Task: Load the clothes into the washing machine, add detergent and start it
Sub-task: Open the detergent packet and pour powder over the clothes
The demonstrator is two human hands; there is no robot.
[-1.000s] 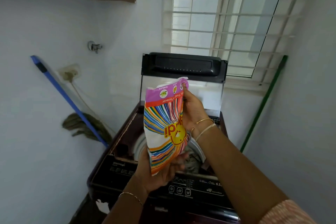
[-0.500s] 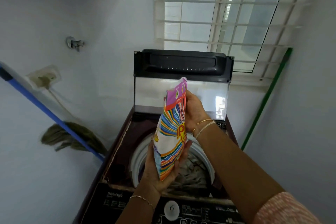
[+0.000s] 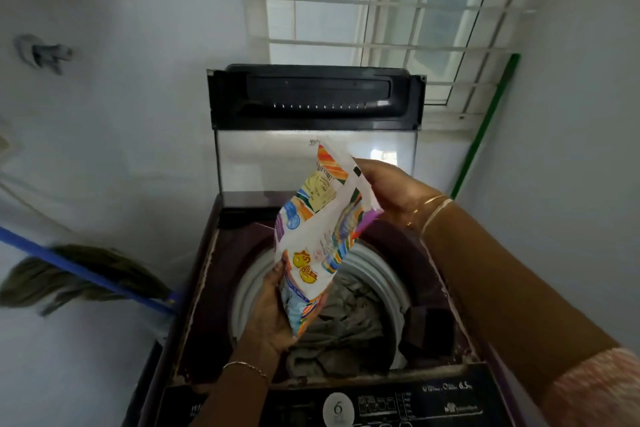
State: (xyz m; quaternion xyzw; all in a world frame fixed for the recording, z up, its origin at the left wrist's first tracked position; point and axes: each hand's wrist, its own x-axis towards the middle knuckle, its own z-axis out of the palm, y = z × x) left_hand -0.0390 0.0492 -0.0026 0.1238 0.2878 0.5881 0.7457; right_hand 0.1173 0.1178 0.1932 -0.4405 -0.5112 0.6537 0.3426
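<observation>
A colourful detergent packet (image 3: 320, 236) hangs tilted over the open drum of the top-load washing machine (image 3: 204, 288). My left hand (image 3: 273, 315) cups the packet's lower end. My right hand (image 3: 391, 189) pinches its upper edge near the purple corner. Grey-brown clothes (image 3: 346, 322) lie heaped inside the white drum ring. The lid (image 3: 315, 97) stands upright behind the packet. The control panel (image 3: 398, 406) runs along the machine's near edge.
A blue-handled mop (image 3: 83, 274) leans on the left wall next to the machine. A green pole (image 3: 485, 128) leans in the right corner. A barred window (image 3: 381, 10) sits above the lid. A wall tap (image 3: 45, 54) sticks out at the upper left.
The packet has turned over and tilted, its back now facing me and its purple end pointing right and down over the drum. The camera has moved closer and looks further down.
</observation>
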